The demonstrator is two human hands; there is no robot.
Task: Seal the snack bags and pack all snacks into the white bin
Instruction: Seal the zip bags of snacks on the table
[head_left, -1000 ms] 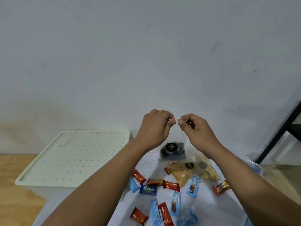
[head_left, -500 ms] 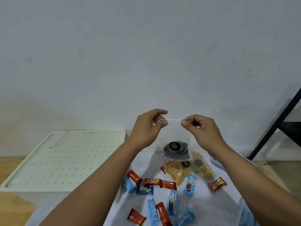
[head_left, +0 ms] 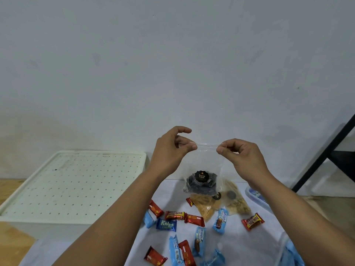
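A clear zip bag (head_left: 201, 181) of dark snacks with a black round label hangs in the air. My left hand (head_left: 171, 150) pinches the left end of its top strip and my right hand (head_left: 240, 154) pinches the right end, with the strip stretched flat between them. Below it, two more clear bags lie on the white cloth: one of orange chips (head_left: 205, 207) and one of pale nuts (head_left: 237, 203). Several small red and blue wrapped snacks (head_left: 175, 215) are scattered in front of them. The white bin (head_left: 63, 189) stands at the left with a perforated lid on it.
A white cloth (head_left: 249, 244) covers the table. A clear container with blue contents (head_left: 256, 195) sits at the right edge, and another blue-and-clear item (head_left: 292, 252) is at the lower right. A black metal frame (head_left: 330, 152) leans at the far right. A plain wall is behind.
My hands have moved apart along the bag's top strip, from nearly touching to spread across its width. The bag now hangs a little lower and wider.
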